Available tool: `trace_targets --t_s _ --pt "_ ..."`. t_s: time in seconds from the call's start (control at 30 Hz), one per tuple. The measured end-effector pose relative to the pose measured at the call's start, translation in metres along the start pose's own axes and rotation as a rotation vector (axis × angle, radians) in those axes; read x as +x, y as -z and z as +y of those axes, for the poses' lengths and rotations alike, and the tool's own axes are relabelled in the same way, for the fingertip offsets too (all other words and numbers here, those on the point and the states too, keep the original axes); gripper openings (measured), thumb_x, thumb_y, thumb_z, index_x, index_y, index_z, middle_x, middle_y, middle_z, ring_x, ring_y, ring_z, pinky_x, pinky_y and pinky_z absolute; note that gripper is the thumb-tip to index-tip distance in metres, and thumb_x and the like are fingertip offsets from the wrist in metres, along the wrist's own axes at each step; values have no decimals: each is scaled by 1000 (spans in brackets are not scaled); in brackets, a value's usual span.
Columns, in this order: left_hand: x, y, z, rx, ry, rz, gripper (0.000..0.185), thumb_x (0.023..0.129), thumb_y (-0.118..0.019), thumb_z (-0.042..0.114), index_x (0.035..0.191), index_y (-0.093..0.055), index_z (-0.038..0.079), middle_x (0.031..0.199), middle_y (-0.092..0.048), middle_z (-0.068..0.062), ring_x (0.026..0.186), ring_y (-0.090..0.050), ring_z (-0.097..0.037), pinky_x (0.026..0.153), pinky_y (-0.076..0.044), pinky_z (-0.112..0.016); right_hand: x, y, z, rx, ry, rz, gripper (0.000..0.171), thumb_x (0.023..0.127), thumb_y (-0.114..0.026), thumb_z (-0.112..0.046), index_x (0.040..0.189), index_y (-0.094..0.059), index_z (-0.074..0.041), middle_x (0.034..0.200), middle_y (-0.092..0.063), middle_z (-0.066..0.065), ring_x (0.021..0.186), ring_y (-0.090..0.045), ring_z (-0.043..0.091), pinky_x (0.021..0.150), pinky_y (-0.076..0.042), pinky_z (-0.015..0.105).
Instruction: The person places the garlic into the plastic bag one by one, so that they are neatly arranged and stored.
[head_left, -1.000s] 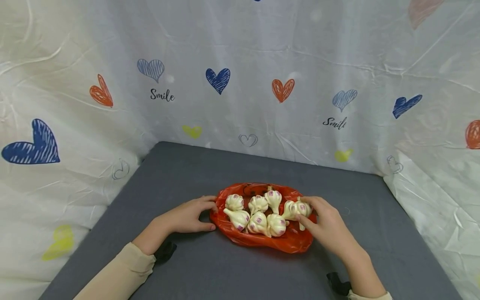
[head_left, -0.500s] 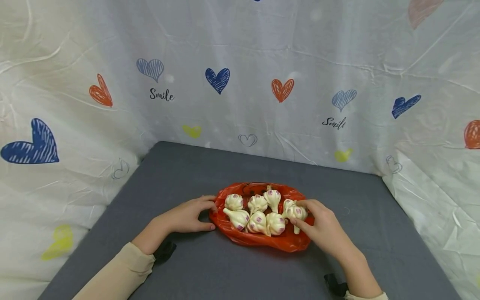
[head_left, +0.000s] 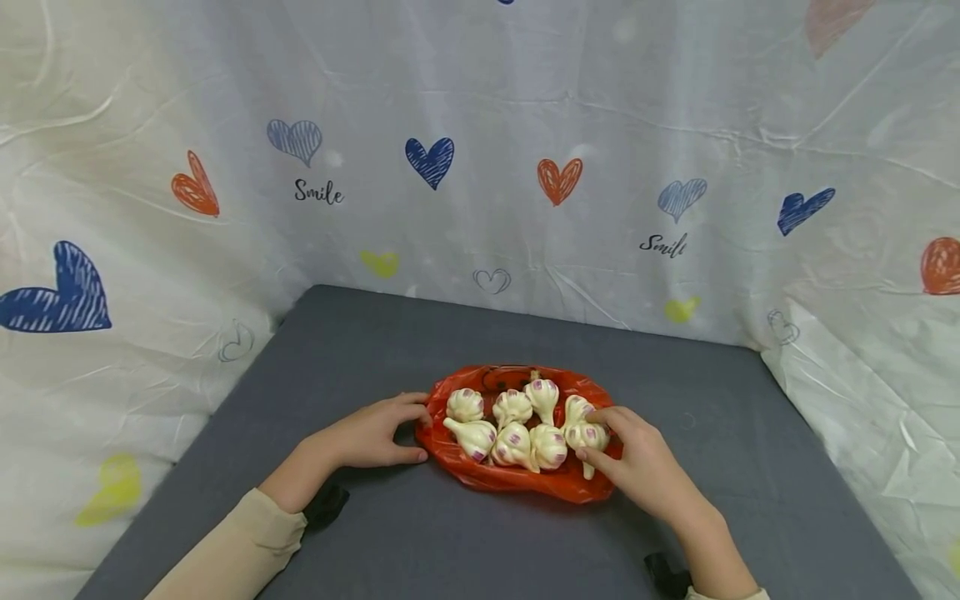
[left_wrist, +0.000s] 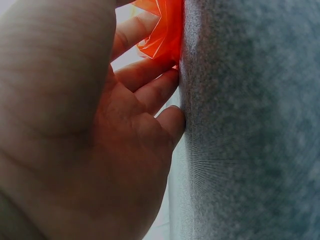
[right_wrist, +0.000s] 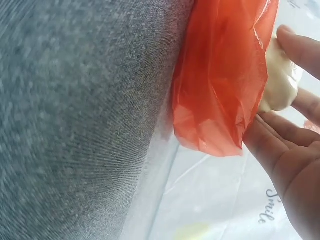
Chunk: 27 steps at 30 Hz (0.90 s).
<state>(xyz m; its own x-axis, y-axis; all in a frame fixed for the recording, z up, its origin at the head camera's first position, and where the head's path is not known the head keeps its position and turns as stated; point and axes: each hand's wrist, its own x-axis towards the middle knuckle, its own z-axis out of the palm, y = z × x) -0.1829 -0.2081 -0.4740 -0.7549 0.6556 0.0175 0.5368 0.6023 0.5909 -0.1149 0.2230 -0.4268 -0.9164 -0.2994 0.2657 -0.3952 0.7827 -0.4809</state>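
Observation:
An open red plastic bag (head_left: pixel 487 479), its rim spread wide, lies on the table with several white garlic bulbs (head_left: pixel 512 444) inside, marked with purple. At the bag's right end, my right hand (head_left: pixel 641 462) holds one garlic bulb (head_left: pixel 587 436) between thumb and fingers, close beside another bulb (head_left: pixel 578 408). The right wrist view shows that pale bulb (right_wrist: pixel 279 82) above the red bag wall (right_wrist: pixel 220 75). My left hand (head_left: pixel 375 433) rests at the bag's left end, fingers touching the red plastic, thumb spread apart. In the left wrist view its fingers (left_wrist: pixel 145 75) lie loosely against the bag (left_wrist: pixel 167 30).
A dark grey cloth (head_left: pixel 420 333) covers the table. White curtains (head_left: pixel 480 83) printed with hearts and "Smile" hang behind it and along both sides. Black straps (head_left: pixel 326 507) sit at both wrists.
My right hand has moved slightly left and toward me with the garlic bulb, shifting it further inside the bag. My left hand has stayed at the bag's left end.

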Motion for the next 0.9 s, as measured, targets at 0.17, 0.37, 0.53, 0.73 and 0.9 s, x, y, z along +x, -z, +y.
trace_targets --t_s 0.17,0.37,0.53,0.73,0.9 --pt "0 0 0 2 3 1 27 99 -83 43 119 -70 30 169 -43 -14 155 -43 -40 118 -43 -60 0 -1 0 -5 -21 -15 43 94 -90 -24 131 -74 -8 131 -71 8 122 -68 33 100 -58 58" --pt "-1 0 1 4 5 -3 27 99 -83 42 119 -70 30 170 -43 -15 155 -42 -41 118 -43 -60 -1 -1 0 -8 -42 -41 43 95 -89 -25 131 -74 -7 131 -71 9 122 -68 34 101 -58 58" --pt "-1 1 1 0 6 -3 26 99 -83 40 119 -69 30 170 -42 -15 156 -41 -40 119 -42 -61 -2 -2 0 -13 -36 -54 43 96 -88 -27 132 -73 -6 131 -71 9 122 -68 32 99 -58 55" --pt "-2 2 1 -4 9 -5 26 99 -83 39 119 -69 31 170 -42 -14 157 -40 -40 119 -42 -60 0 -1 0 -13 -29 -63 43 98 -86 -30 133 -73 -8 131 -69 7 122 -68 31 99 -58 55" --pt "0 5 2 3 -6 -10 24 100 -82 41 118 -69 33 170 -42 -12 156 -41 -39 117 -44 -59 0 3 -1 -8 -6 -41 45 101 -83 -34 134 -72 -6 133 -69 9 123 -67 33 101 -57 57"
